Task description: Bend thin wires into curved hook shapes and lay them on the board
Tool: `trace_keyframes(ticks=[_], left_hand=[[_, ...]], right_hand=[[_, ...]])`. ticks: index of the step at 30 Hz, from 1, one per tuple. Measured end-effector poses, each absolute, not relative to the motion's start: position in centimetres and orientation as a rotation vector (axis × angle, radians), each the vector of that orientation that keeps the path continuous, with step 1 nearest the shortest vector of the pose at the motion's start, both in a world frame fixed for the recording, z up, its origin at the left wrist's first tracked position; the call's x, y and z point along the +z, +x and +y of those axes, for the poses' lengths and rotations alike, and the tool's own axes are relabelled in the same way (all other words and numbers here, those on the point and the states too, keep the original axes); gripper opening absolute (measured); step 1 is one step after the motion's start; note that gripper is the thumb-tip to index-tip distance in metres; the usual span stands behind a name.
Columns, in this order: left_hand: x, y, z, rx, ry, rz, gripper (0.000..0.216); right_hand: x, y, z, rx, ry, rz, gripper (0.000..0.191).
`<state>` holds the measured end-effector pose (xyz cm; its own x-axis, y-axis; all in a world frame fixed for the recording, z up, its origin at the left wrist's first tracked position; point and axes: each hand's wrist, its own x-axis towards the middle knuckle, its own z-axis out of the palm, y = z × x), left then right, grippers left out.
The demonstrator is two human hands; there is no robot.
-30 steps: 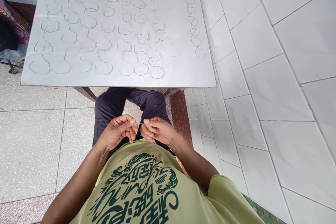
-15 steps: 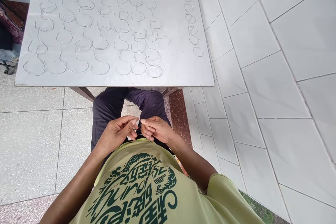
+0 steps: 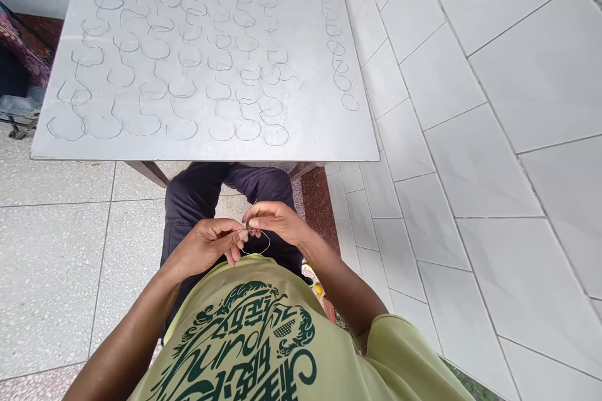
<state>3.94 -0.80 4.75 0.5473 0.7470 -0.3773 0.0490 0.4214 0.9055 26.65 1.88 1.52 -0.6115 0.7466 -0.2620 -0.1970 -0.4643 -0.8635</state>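
Over my lap, my left hand [image 3: 211,244] and my right hand [image 3: 277,223] meet fingertip to fingertip. Both pinch a thin piece of metal wire [image 3: 261,245] that curves into a small loop below my right fingers. Each hand is closed on the wire. Ahead of my knees stands a white table [image 3: 310,131] covered with several bent wire hooks [image 3: 179,128] laid out in rows, and a separate column of smaller wire loops [image 3: 339,66] lies near its right edge.
A white tiled wall [image 3: 470,106] runs along the right side, close to the table. Speckled floor tiles [image 3: 56,263] lie to the left. A dark rack with cloth [image 3: 19,75] stands at the far left. Table legs [image 3: 150,170] flank my knees.
The wire between my fingers has been bent from a short straight piece into a rounded loop. My right hand has risen slightly. The view has tilted a little downward.
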Motion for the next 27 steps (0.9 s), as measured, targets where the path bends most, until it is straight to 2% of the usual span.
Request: trace_keyframes(ticks=[17, 23, 27], left_hand=[[4.4, 3.7, -0.7, 0.512, 0.676, 0.899, 0.032], [4.4, 3.9, -0.9, 0.614, 0.768, 0.999, 0.034], [4.4, 4.1, -0.5, 0.698, 0.8, 1.042, 0.038]], right_hand=[[1.0, 24.5, 1.7, 1.89, -0.832, -1.113, 0.027], [0.5, 25.3, 2.0, 2.027, -0.8, -1.027, 0.042], [1.1, 25.9, 1.3, 1.962, -0.832, -1.114, 0.04]])
